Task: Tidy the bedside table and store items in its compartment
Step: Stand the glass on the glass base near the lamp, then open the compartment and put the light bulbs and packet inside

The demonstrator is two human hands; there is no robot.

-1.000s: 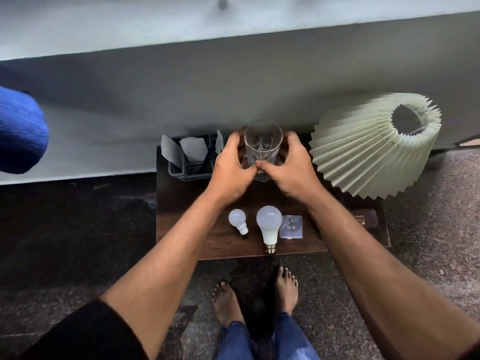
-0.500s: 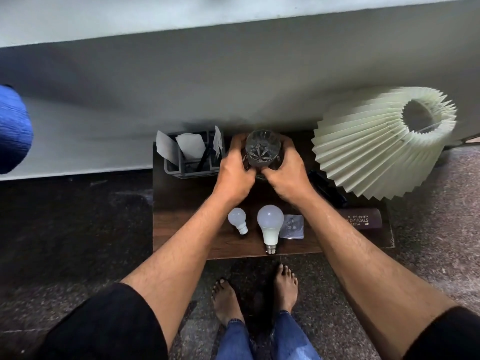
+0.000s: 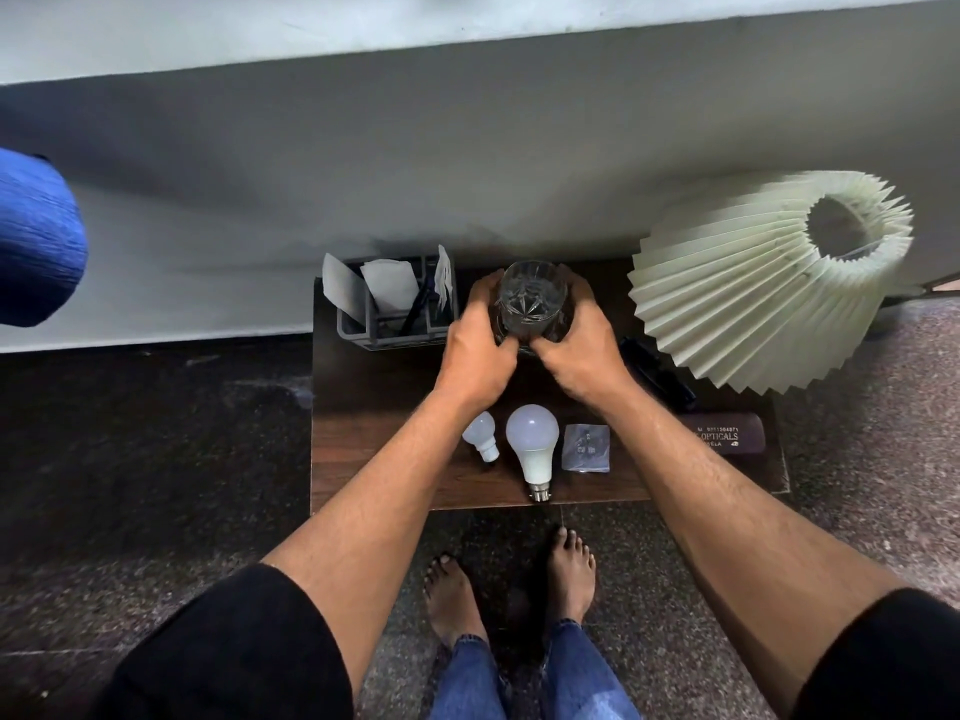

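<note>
A cut-glass tumbler (image 3: 531,298) stands near the back of the dark wooden bedside table (image 3: 363,407). My left hand (image 3: 478,350) wraps its left side and my right hand (image 3: 582,350) its right side, fingertips almost meeting in front. On the table's front lie a small white bulb (image 3: 480,434), a larger white bulb (image 3: 534,449) and a small clear packet (image 3: 586,448). A brown spectacle case (image 3: 727,439) lies at the right front. A grey organiser (image 3: 363,324) with white papers and a pen stands at the back left.
A pleated cream lampshade (image 3: 748,293) leans over the table's right back corner, with a black object (image 3: 660,371) under it. A pale wall runs behind. A blue fabric thing (image 3: 36,236) hangs at far left. My bare feet (image 3: 509,584) stand on speckled floor before the table.
Both hands have lowered the tumbler from a raised position down to the tabletop. The view has tilted, so I now look into the glass from above.
</note>
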